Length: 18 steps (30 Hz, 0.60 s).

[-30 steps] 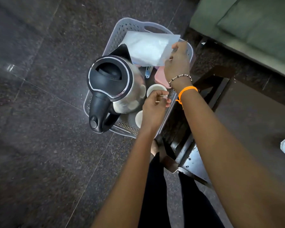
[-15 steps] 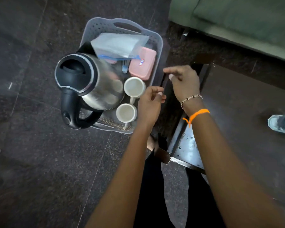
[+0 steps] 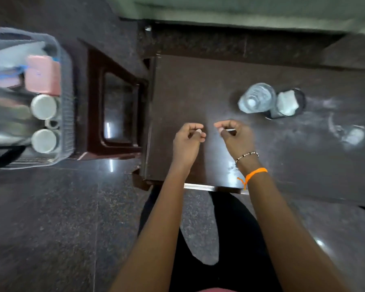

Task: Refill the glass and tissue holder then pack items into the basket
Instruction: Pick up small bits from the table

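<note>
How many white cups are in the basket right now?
2: both stand along the right side of the grey plastic basket, one white cup behind the other white cup. The blurred kettle may hide others.

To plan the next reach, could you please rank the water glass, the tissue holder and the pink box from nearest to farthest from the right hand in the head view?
From the right hand:
1. Water glass, on the table just beyond the hand.
2. Tissue holder, touching the glass's far right side.
3. Pink box, far left in the basket on the floor.
</note>
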Each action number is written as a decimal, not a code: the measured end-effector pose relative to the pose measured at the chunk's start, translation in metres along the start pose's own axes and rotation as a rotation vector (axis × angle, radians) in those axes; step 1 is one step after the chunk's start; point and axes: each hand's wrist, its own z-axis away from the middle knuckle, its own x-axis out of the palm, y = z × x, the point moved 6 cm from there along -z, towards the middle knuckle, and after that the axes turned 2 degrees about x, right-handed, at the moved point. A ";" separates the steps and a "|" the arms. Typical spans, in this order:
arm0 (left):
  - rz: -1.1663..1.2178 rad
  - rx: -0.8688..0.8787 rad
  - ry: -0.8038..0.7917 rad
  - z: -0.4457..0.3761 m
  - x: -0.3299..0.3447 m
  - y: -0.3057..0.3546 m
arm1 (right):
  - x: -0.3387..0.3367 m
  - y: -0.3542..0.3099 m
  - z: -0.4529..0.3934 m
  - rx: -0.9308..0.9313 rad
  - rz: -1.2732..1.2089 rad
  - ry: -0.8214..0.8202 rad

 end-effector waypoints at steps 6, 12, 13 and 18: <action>-0.084 -0.103 -0.133 0.007 0.110 -0.003 | -0.110 0.088 -0.018 0.176 -0.084 0.146; -0.269 -0.126 -0.202 -0.004 0.161 0.009 | -0.168 0.120 -0.046 0.335 -0.233 0.219; -0.280 -0.132 -0.198 -0.008 0.164 0.011 | -0.170 0.118 -0.050 0.345 -0.253 0.200; -0.328 -0.124 -0.186 -0.030 0.176 0.014 | -0.173 0.112 -0.070 0.327 -0.270 0.110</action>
